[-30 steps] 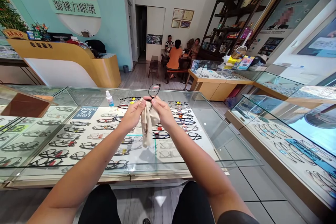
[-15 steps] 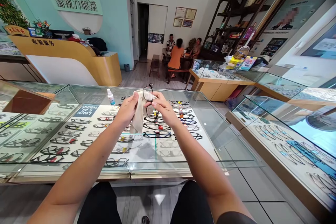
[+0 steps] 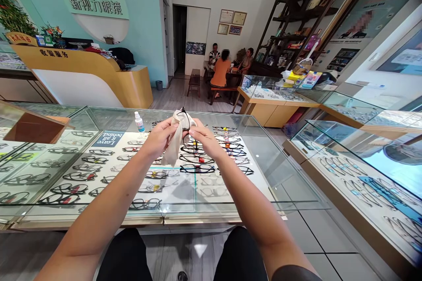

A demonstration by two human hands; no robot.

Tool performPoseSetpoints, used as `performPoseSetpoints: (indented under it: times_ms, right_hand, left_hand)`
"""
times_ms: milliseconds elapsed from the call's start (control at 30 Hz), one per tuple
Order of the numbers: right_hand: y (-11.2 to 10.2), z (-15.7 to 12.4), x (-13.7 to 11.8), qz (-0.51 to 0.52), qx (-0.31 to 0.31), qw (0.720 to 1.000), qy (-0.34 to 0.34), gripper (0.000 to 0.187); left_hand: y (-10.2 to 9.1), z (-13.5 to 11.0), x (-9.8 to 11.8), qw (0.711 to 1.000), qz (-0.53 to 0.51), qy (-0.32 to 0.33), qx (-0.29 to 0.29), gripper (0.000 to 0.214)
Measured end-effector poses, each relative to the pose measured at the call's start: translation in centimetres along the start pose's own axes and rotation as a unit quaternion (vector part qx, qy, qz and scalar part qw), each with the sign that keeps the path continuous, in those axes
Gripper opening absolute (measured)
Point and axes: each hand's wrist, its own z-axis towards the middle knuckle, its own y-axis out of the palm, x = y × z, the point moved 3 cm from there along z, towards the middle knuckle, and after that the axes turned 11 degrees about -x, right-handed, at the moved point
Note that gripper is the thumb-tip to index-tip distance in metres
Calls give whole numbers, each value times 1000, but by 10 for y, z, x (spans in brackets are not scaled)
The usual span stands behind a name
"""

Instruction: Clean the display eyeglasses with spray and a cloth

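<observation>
Both my hands are raised over a glass display counter (image 3: 280, 175). My left hand (image 3: 160, 137) is closed on a beige cleaning cloth (image 3: 172, 149) that hangs down from it and wraps one lens. My right hand (image 3: 203, 135) pinches a pair of black-framed glasses (image 3: 185, 122) by the frame. The cloth and the glasses meet between my two hands. Rows of spectacle frames (image 3: 79, 171) lie under the glass below.
A small white spray bottle (image 3: 139, 121) stands on the counter beyond my left hand. More glass cases (image 3: 362, 149) run along the right. A yellow reception desk (image 3: 99, 74) is at the back left. Three people sit at a table (image 3: 227, 70) far back.
The glasses have turned and dropped from standing above my hands to being held between them, with the cloth brought up round one lens.
</observation>
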Motion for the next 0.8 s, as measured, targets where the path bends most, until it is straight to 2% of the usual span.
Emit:
performPoseSetpoints:
  times_ms: [133, 267, 567, 800]
  right_hand:
    - [1, 2, 5, 18, -1, 1000, 3, 64]
    - [3, 3, 4, 34, -2, 999, -6, 61]
    - [6, 1, -4, 37, -26, 999, 29, 66]
    - [9, 1, -7, 39, -45, 998, 13, 65]
  left_hand:
    - [6, -1, 2, 999, 24, 26, -26, 62]
    - [7, 0, 1, 998, 25, 50, -25, 63]
    - [4, -1, -3, 994, 86, 63, 20, 55]
    - [3, -2, -4, 986, 124, 89, 63, 54]
